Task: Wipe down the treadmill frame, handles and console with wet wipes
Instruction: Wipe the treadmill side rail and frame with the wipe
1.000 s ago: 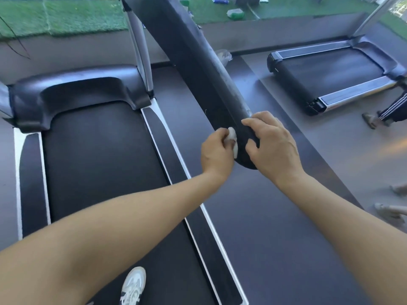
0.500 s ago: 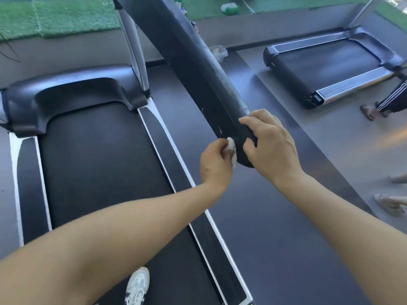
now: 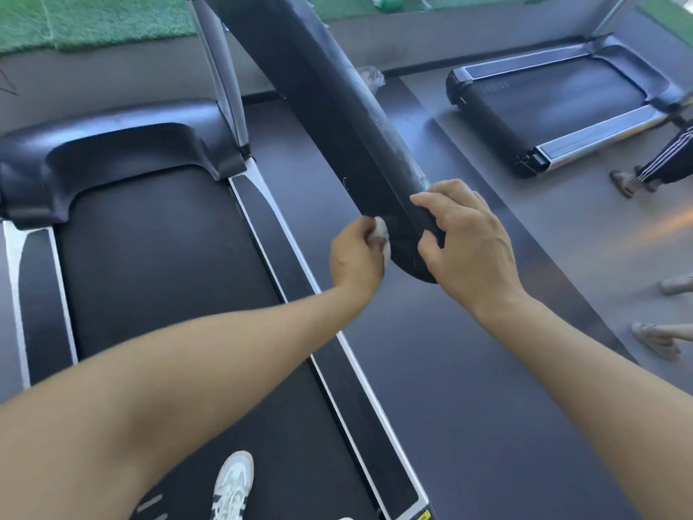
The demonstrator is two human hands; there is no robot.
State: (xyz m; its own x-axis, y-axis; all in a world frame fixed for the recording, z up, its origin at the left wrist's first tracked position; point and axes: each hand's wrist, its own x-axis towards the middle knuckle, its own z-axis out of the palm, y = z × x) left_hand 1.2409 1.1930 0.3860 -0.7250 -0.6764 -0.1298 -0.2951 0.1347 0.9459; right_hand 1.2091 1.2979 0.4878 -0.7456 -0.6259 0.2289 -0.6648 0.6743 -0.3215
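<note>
left hand (image 3: 356, 253) grip: pinching a crumpled white wet wipe (image 3: 381, 234) against the long black padded treadmill handle (image 3: 337, 106), frame centre; | right hand (image 3: 468, 245) grip: curled over the handle's rounded end; | white sneaker (image 3: 232, 486) on black belt (image 3: 150, 264), bottom centre

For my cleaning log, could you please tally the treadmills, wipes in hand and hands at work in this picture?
Treadmills: 2, the near treadmill and the far treadmill
Wet wipes: 1, the wipe in the left hand
Hands: 2, left and right hand
Total: 5
</note>
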